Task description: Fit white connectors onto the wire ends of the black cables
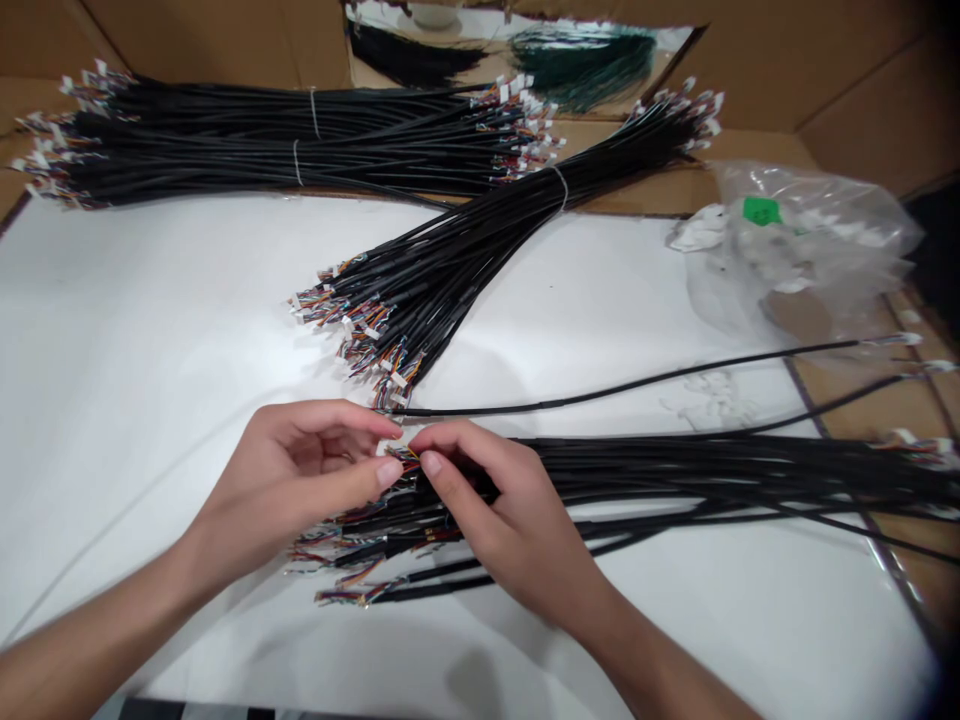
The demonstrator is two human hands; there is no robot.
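Over the near bundle of black cables [645, 465], my left hand [300, 470] pinches a small white connector [387, 447] between thumb and forefinger. From the right, my right hand [495, 490] closes thumb and forefinger on thin coloured wires [409, 453] right beside that connector. Whether the wire tips sit inside the connector is too small to tell. Below both hands, loose cable ends with coloured wires [341, 598] fan out on the white surface. A single black cable [540, 405] runs to the right just above my fingers.
Tied black cable bundles with white plugs lie along the back left [300, 150] and diagonally in the middle [480, 230]. A clear plastic bag [825, 240] with a green label rests at the right. Cardboard walls [225, 40] enclose the white work surface [135, 330].
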